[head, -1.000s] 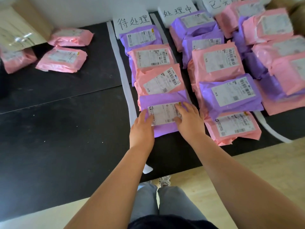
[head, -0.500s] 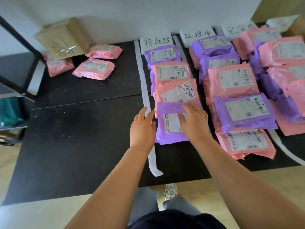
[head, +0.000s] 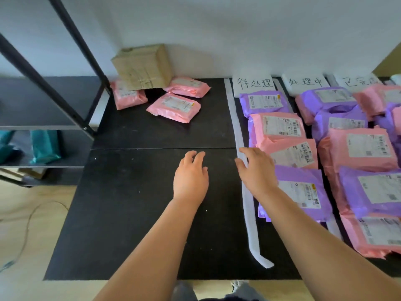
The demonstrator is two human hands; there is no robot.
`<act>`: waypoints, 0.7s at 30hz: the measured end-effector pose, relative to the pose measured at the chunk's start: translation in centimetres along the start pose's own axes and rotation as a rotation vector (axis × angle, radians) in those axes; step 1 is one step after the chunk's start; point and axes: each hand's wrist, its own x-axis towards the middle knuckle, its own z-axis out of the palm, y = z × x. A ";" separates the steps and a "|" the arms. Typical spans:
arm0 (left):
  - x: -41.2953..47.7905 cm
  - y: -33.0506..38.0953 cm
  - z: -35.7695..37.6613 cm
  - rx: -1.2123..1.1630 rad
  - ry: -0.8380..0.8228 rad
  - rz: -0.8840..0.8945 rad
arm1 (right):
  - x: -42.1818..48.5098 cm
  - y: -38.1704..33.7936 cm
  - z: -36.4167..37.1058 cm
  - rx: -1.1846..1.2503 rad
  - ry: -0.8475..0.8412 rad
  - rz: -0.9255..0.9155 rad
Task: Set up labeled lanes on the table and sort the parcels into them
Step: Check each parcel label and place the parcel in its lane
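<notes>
Head view: left hand [head: 191, 177] and right hand [head: 257, 170] both empty, fingers loosely spread over table [head: 130, 213], maybe hovering. Right one crosses white lane strip [head: 249, 213], beside nearest purple parcel [head: 301, 192]. Farther: three pink parcels [head: 173, 107] by cardboard box [head: 143, 66].

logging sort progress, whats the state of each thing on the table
left hand: open, empty, over bare table
right hand: open, empty, over white strip
loose pink parcels: three, unsorted, back left
box: taped shut, tilted onto a pink parcel
first lane parcels: overlapping, labels up
</notes>
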 end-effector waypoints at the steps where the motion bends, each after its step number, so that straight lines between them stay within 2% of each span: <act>1: 0.6 -1.5 -1.1 0.011 0.007 0.006 | 0.3 -1.7 0.7 0.009 -0.010 0.000; 10: 5.9 -12.7 -8.2 -0.004 0.021 -0.008 | 3.6 -14.4 6.6 -0.031 -0.100 0.002; 21: 10.6 -14.6 -6.2 -0.096 -0.039 -0.104 | 13.4 -16.0 10.0 -0.335 -0.174 -0.064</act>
